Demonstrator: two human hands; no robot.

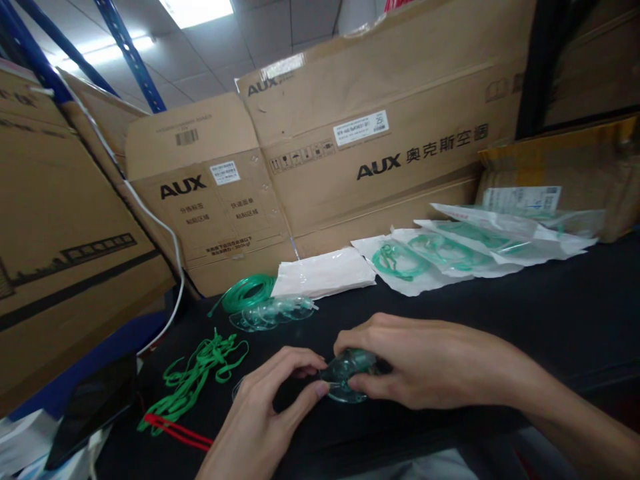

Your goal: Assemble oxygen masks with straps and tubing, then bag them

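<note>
A clear, green-tinted plastic mask piece [345,377] sits between both hands just above the black table [500,320]. My right hand [430,363] is curled over its top, fingers closed on it. My left hand [265,413] pinches its left edge with thumb and fingertips. Behind the hands lie more clear masks [273,312] and a coil of green tubing [247,292]. A loose bundle of green elastic straps [195,380] lies to the left.
A stack of white pouches [325,273] and sealed bags holding green tubing [450,253] lie at the back. Big cardboard AUX boxes [380,133] wall the rear and left. A dark phone [90,407] and a red band [175,430] lie at the left.
</note>
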